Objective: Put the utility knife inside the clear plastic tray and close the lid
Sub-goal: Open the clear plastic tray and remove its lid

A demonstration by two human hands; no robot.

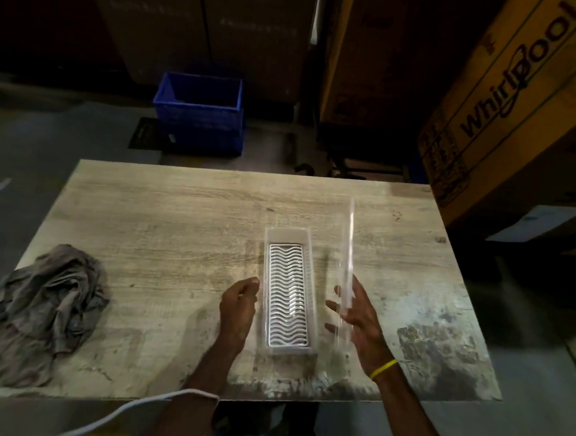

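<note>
Head view: right hand (358, 318) is gripping the stiff, light, slippery lid (347, 255) by its near edge; left hand (239, 304), loosely curled and empty, is touching the tray (314, 307) near the tabletop's (178, 218) front edge

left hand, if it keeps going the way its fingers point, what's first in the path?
The left hand lies beside the tray, fingers curled up and right toward its left wall. Going straight on, it would likely meet that wall first, though depth is unclear. The right hand holds the lid on the far side.
</note>
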